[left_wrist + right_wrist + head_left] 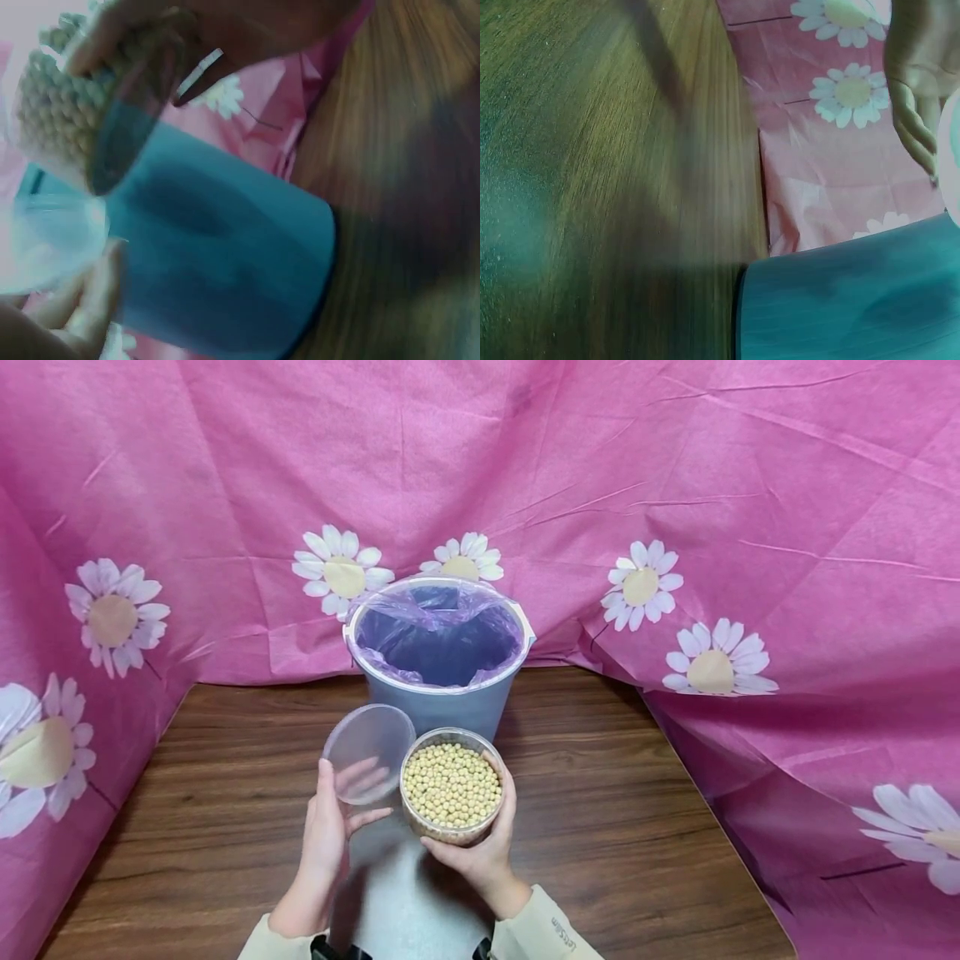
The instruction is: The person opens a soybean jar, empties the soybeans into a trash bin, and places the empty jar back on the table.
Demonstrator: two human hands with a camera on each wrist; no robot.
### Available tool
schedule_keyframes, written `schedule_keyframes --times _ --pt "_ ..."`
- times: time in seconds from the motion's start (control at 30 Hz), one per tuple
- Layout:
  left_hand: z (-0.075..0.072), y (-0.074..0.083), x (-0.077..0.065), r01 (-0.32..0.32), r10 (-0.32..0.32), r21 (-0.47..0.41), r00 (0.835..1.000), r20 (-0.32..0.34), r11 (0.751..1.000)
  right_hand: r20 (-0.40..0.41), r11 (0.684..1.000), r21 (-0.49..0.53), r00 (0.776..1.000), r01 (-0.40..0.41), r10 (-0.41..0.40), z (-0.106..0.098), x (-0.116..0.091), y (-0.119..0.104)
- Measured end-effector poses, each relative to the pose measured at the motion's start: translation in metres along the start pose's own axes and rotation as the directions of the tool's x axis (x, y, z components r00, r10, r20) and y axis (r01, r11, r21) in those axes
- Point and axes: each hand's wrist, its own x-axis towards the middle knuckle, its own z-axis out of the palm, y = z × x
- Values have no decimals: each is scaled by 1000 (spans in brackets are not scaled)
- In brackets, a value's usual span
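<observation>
My left hand (326, 843) holds a round clear plastic lid (369, 735) at its edge, tilted up, with fingers showing through it. Beside it, my right hand (487, 862) grips a clear round tub (452, 835) filled nearly to the rim with small pale-yellow beans (452, 785). The tub is uncovered and leans toward the head camera. In the left wrist view, the tub (135, 124) hangs above the lid (56, 240), with the lid close under its base edge. The right wrist view shows the left hand (922, 90) and part of the lid at its right edge.
A grey-blue bin (435, 708) lined with a thin purple bag (405, 610) stands just beyond both hands on the brown wood-grain table (600, 827). A pink cloth (525, 460) printed with daisies surrounds the table. Under the hands lies a pale grey patch (408, 893).
</observation>
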Motion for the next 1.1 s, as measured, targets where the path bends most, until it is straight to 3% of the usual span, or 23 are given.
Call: schedule_keyframes --times 0.17,0.33,0.47,0.57,0.7,0.8,0.9,1.0,1.1 --pt "-5 -14 7 25 -34 -52 984 -174 998 0 1000 8 1000 -11 11 0 -1 1" --pt "-8 -23 7 110 -117 -43 970 -212 993 1 1000 12 1000 -13 13 0 -3 2" --pt "-14 -24 8 172 -173 -27 948 -267 985 -9 1000 14 1000 -12 12 0 -3 2" --pt "-21 -27 10 201 -185 20 934 -306 979 -15 1000 20 1000 -8 9 0 -3 3" --pt "-34 -33 12 242 -197 118 934 -299 963 -21 999 38 1000 -9 10 -2 -2 3" --pt "-46 -40 12 290 -237 206 940 -245 935 -26 999 45 1000 -8 9 -3 -2 3" --pt "-57 -48 12 332 -276 311 938 -208 891 -32 999 36 999 4 -3 -5 1 2" --pt "-66 -57 11 340 -279 425 939 -199 839 -35 1000 18 999 24 -24 -9 6 1" --pt "-73 -64 10 336 -272 491 942 -199 804 -30 999 2 999 39 -39 -16 17 -3"
